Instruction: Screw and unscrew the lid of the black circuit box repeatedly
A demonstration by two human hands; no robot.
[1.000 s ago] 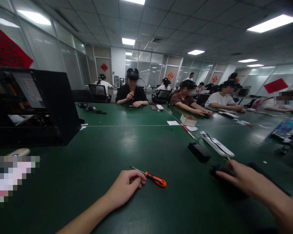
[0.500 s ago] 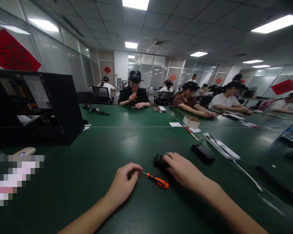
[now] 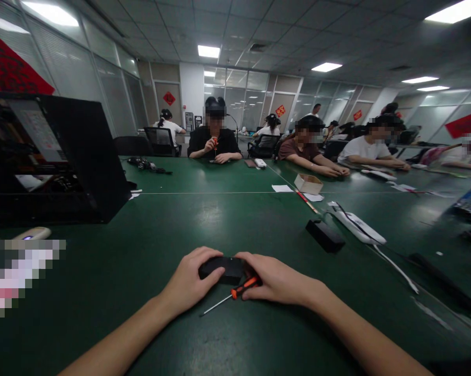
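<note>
A small flat black device (image 3: 222,268) lies on the green table (image 3: 204,219) right in front of me. My left hand (image 3: 190,280) curls round its left end, thumb pressed on its near edge. My right hand (image 3: 276,281) covers its right end with the fingers bent over it. An orange-handled screwdriver (image 3: 235,293) lies under my right fingers, its thin metal shaft pointing down and left onto the table. Whether my right fingers grip the screwdriver or only rest on it is unclear.
A black open computer case (image 3: 55,162) stands at the left. A black adapter (image 3: 324,235), a white power strip (image 3: 356,230) and a small cardboard box (image 3: 308,184) lie to the right. Several seated people work along the table's far and right sides.
My right hand brought the black device from the right to the middle. My left hand now holds its other end. The screwdriver has turned, handle now under my right fingers.
</note>
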